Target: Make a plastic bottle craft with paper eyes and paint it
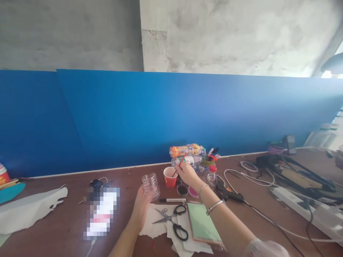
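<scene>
L hand (144,200) grips clear plastic bottle section (150,182), lower half, just L of ctr. R hand (188,174) pinches slim red stick (183,159), lower end in red paper cup (170,181), lower ctr.

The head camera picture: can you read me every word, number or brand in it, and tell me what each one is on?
No word, number or brand is clear enough to quote.
Bottle with the orange label: pale lettering, too small and blurred to read.
Bottle with the green and white label: markings too blurred to read.
Lit screen: blocked out by pixels, unreadable.
Red paper cup: no readable print.
</scene>
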Action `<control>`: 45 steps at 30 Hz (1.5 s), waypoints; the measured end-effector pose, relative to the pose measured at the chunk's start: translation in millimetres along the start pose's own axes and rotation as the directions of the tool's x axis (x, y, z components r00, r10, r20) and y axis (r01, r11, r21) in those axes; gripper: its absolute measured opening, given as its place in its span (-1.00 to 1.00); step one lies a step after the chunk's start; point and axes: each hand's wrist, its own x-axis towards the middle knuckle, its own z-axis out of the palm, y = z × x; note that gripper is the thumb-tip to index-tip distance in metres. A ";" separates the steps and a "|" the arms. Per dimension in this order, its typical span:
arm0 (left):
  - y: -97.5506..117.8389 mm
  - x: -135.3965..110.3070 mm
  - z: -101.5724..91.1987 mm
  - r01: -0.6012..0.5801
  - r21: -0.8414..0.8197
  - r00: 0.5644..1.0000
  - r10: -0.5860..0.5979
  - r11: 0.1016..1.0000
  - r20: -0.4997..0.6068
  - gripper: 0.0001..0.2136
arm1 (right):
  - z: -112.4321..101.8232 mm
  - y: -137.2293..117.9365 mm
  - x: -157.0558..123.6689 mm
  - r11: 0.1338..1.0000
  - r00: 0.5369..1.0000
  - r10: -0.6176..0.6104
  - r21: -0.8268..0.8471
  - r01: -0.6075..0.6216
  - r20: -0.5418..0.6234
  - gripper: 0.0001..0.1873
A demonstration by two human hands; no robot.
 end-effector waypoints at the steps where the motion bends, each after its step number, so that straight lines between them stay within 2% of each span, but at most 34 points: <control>1: -0.5 2.9 -1.2 -0.039 0.066 0.998 0.042 0.997 -0.040 -0.48 | 0.9 0.7 0.1 1.000 1.000 0.002 0.005 -0.002 0.004 -0.71; 4: -3.0 11.9 -6.8 -0.121 0.354 0.979 0.171 0.927 -0.114 -0.45 | 3.8 4.3 -0.5 1.000 1.000 0.016 0.023 -0.016 0.014 -0.69; 6: -4.8 16.0 -11.1 -0.124 0.532 0.968 0.221 0.838 -0.123 -0.46 | 5.6 7.3 -2.2 0.999 0.999 0.036 0.032 -0.037 0.016 -0.68; 8: -6.4 17.9 -14.2 -0.098 0.637 0.961 0.240 0.764 -0.140 -0.48 | 6.7 9.5 -5.2 0.997 0.998 0.061 0.038 -0.062 0.012 -0.66; 15: -9.7 18.5 -14.0 -0.035 0.734 0.956 0.236 0.678 -0.173 -0.49 | 4.9 10.3 -18.9 0.995 0.995 0.100 0.008 -0.100 0.021 -0.76; 20: -9.0 16.9 -14.7 -0.028 0.741 0.958 0.230 0.671 -0.172 -0.43 | 2.1 17.7 -26.9 0.982 0.988 0.151 -0.124 -0.146 0.034 -0.79; 23: -8.1 15.6 -17.5 -0.028 0.728 0.958 0.227 0.685 -0.177 -0.40 | 4.5 18.7 -40.6 0.959 0.985 0.163 -0.246 -0.143 0.064 -0.79; 25: -8.1 15.6 -19.7 -0.034 0.722 0.957 0.230 0.691 -0.175 -0.38 | 10.7 14.1 -54.0 0.944 0.981 0.139 -0.318 -0.091 0.133 -0.86; 27: -8.1 16.2 -21.1 -0.050 0.722 0.954 0.246 0.690 -0.169 -0.35 | 20.6 6.3 -67.5 0.938 0.969 0.062 -0.345 0.025 0.240 -0.83; 30: -5.3 14.9 -19.4 -0.075 0.732 0.938 0.296 0.678 -0.178 -0.32 | 37.4 -4.6 -81.4 0.915 0.915 -0.062 -0.344 0.212 0.398 -0.77; 33: 4.2 6.9 -12.0 -0.103 0.753 0.910 0.366 0.650 -0.192 -0.35 | 49.9 -8.4 -85.0 0.872 0.873 -0.115 -0.373 0.317 0.474 -0.77; 35: 13.0 -1.8 -5.1 -0.146 0.771 0.894 0.417 0.619 -0.165 -0.41 | 54.3 -8.0 -84.2 0.849 0.858 -0.130 -0.391 0.355 0.496 -0.79; 37: 20.7 -10.8 1.3 -0.173 0.763 0.897 0.420 0.623 -0.139 -0.53 | 56.4 -7.0 -83.2 0.832 0.846 -0.148 -0.399 0.387 0.512 -0.79; 39: 24.1 -17.7 5.4 -0.194 0.746 0.938 0.344 0.637 -0.050 -0.68 | 56.8 -5.9 -82.8 0.818 0.834 -0.169 -0.397 0.416 0.525 -0.79; 41: 22.0 -21.4 6.6 -0.220 0.758 0.968 0.236 0.614 0.089 -0.80 | 56.2 -4.1 -82.6 0.813 0.822 -0.184 -0.387 0.435 0.539 -0.79; 43: 15.0 -22.4 5.3 -0.254 0.782 0.967 0.159 0.569 0.198 -0.83 | 54.9 -1.1 -82.1 0.817 0.812 -0.193 -0.368 0.444 0.552 -0.77; 45: 5.7 -21.9 3.1 -0.287 0.799 0.958 0.140 0.528 0.252 -0.83 | 53.1 2.5 -81.7 0.828 0.799 -0.203 -0.337 0.449 0.566 -0.75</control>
